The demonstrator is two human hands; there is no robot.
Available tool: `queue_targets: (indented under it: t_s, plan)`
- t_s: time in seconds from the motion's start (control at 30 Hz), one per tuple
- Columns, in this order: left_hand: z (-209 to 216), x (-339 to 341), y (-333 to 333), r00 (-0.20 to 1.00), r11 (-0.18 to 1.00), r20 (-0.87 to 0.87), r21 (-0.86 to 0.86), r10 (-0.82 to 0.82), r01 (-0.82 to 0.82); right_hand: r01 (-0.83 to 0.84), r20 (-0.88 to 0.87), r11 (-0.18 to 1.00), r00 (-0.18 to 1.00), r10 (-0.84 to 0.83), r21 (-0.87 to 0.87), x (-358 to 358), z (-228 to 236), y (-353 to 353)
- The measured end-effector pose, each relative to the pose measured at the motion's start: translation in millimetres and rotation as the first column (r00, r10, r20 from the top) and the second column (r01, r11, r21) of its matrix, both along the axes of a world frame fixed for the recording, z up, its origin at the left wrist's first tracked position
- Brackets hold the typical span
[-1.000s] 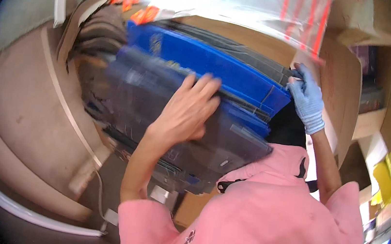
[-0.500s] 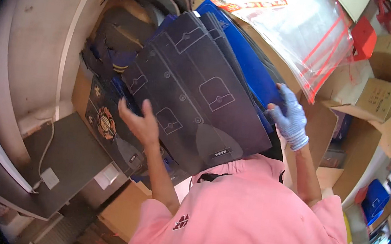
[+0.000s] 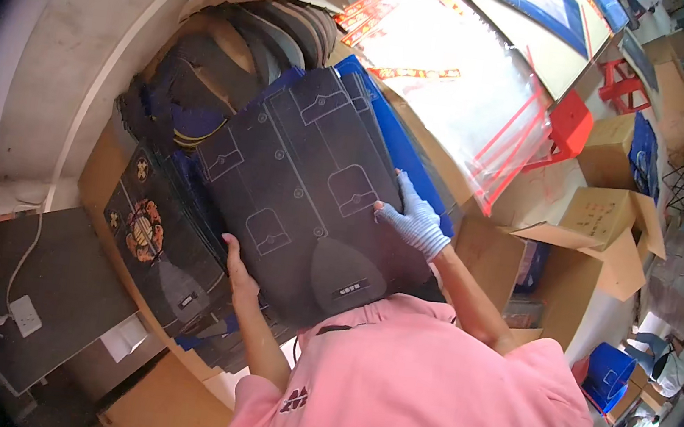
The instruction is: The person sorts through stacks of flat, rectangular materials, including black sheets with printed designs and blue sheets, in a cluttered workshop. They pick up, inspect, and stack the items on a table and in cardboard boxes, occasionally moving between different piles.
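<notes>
Panels (image 3: 303, 183), dark with pale printed pockets (image 3: 355, 191), stacked in front of a pink shirt (image 3: 441, 379).
Right hand (image 3: 417, 216), in a pale blue glove (image 3: 422, 226), clasping the right edge, thumb on the printed face; bare left hand (image 3: 241, 271) at the left edge, thumb up, fingers out of sight, grip impossible to tell. Blue sheets (image 3: 396, 120) just behind, to the right; second dark pile (image 3: 177, 246), colourful round emblem (image 3: 144, 228) on top, just beside at left.

Pink short-slv top (image 3: 440, 388) w/ dk chest logo (image 3: 294, 401), lt-blue knit glove (image 3: 425, 229) on R grip (image 3: 417, 216).
</notes>
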State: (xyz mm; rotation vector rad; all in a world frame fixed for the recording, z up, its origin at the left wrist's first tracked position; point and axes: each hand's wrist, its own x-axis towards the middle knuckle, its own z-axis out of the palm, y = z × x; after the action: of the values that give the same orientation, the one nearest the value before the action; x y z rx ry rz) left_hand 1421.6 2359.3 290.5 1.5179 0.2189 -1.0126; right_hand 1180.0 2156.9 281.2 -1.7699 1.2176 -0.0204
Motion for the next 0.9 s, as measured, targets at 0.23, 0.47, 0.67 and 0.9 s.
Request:
queue_targets:
  t_s: [0.23,0.47,0.67,0.9]
  plan:
    - [16.7,-5.0,0.5,0.998,0.997,-0.048,-0.067,-0.050,0.047,-0.022,0.123,0.991,0.992,0.005,0.134,2.8,8.2,-23.1]
    - [1.3,-32.2,-0.8,0.991,0.978,-0.023,-0.166,-0.130,0.124,-0.060,0.033,0.994,0.998,0.057,0.090,8.0,17.7,-51.5]
    - [-41.5,-18.0,2.0,0.985,0.967,0.002,-0.191,-0.173,0.170,0.041,-0.014,0.997,0.999,-0.042,-0.073,15.1,15.2,-37.2]
    - [-14.8,-38.4,-10.9,0.993,0.986,0.011,-0.117,-0.119,0.120,0.022,0.144,0.997,0.989,-0.033,0.074,-1.5,-9.9,-53.7]
